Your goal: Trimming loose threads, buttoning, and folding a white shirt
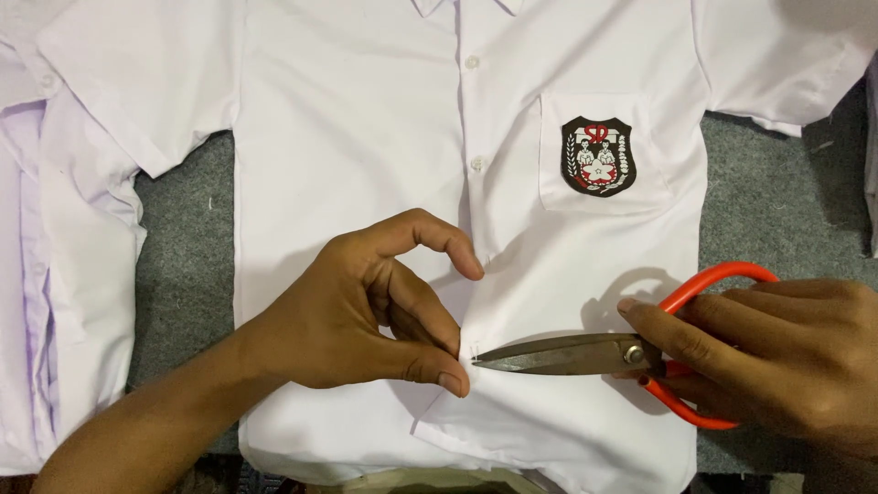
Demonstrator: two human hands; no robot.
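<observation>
A white short-sleeved shirt (357, 137) lies flat, front up, buttoned, with a black-and-red emblem patch (598, 156) on its chest pocket. My left hand (375, 311) presses on the button placket near the lower front, thumb and forefinger pinching the cloth. My right hand (777, 357) holds scissors (585, 354) with orange loop handles and steel blades. The blades are together, and their tip sits at the placket right beside my left thumb, next to a small loose thread.
The shirt rests on a grey carpet-like surface (183, 238). More white shirts (55, 274) are stacked at the left edge. Another pale cloth edge shows at the far right (871, 146).
</observation>
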